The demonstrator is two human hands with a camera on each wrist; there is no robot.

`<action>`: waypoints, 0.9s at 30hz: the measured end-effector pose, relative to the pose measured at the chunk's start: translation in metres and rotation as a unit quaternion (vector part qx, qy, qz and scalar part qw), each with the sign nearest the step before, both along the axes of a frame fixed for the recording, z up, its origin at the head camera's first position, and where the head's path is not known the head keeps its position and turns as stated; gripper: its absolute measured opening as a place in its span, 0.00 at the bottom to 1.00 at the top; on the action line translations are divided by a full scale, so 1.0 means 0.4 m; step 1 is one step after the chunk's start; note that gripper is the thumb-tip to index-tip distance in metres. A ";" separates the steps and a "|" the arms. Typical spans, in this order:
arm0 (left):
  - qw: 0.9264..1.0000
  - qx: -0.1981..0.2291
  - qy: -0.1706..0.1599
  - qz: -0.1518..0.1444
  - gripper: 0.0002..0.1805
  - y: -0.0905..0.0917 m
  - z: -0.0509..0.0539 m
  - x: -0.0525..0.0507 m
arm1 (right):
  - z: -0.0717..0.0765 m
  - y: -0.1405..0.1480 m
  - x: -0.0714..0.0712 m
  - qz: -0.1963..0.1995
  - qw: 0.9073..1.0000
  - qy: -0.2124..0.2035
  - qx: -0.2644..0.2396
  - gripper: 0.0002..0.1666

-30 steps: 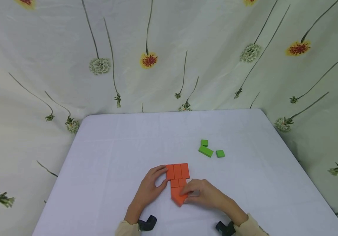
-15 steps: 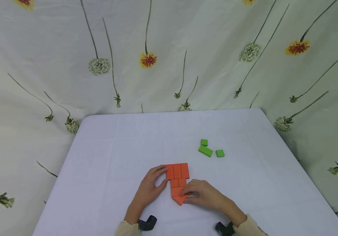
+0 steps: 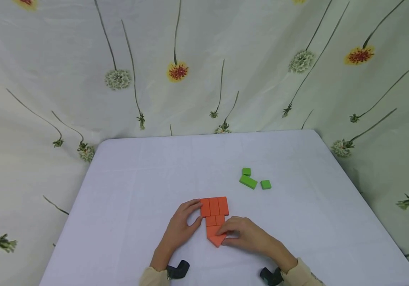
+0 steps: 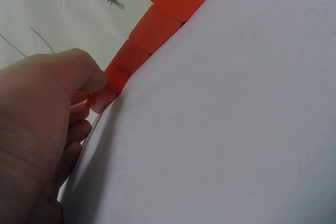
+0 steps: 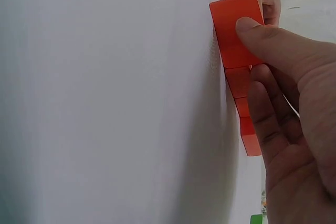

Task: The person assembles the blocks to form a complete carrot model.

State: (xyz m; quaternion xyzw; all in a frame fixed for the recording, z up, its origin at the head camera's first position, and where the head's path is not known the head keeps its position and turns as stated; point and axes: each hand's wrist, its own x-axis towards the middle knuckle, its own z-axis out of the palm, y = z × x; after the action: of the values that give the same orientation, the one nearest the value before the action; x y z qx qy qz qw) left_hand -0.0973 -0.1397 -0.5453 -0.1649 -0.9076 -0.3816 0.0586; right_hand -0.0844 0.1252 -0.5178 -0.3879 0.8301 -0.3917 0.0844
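Observation:
Orange blocks lie in a flat, close-fitting shape. Its far row has three upright rectangular blocks (image 3: 214,206); two small square blocks (image 3: 210,221) come below, then a wider block (image 3: 211,230) and a triangular block (image 3: 216,241) pointing toward me. My right hand (image 3: 249,235) pinches the triangular block at its right side; in the right wrist view the thumb (image 5: 273,43) presses its near orange face. On the left, my left hand (image 3: 180,227) rests with relaxed fingers against the far row's left edge, its thumb (image 4: 89,72) touching the blocks in the left wrist view.
Beyond the orange shape, to the right, lie a small green block (image 3: 246,171), a longer green block (image 3: 248,182) and another small green block (image 3: 266,184). A white cloth covers the table (image 3: 147,171). Behind hangs a flower-patterned curtain (image 3: 261,95).
The near end's outline has changed: the triangular block first looked merged with the wider block, then showed a seam, and now sits slightly farther in. Both hands stay almost where they were.

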 end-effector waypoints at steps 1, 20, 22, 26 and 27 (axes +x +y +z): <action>1.000 0.001 0.000 0.000 0.24 0.000 0.000 0.000 | -0.001 0.000 -0.001 0.000 1.000 0.000 0.002 0.16; 1.000 -0.004 0.008 0.000 0.24 -0.002 -0.006 -0.002 | 0.011 0.008 -0.004 0.000 1.000 0.005 0.007 0.14; 1.000 -0.003 0.008 -0.001 0.24 -0.002 -0.006 -0.002 | 0.012 0.009 -0.005 0.001 1.000 0.005 0.007 0.15; 1.000 0.001 0.007 -0.003 0.24 -0.002 -0.003 -0.001 | 0.016 0.012 -0.006 -0.003 1.000 -0.002 0.011 0.15; 1.000 0.001 0.007 -0.003 0.24 -0.002 -0.002 -0.001 | 0.017 0.012 -0.007 -0.004 1.000 -0.005 0.013 0.15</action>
State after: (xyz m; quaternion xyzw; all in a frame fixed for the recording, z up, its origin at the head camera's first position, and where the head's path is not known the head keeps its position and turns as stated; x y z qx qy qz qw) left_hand -0.0979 -0.1405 -0.5462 -0.1702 -0.9061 -0.3820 0.0638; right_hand -0.0871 0.1302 -0.5111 -0.3817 0.8359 -0.3834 0.0924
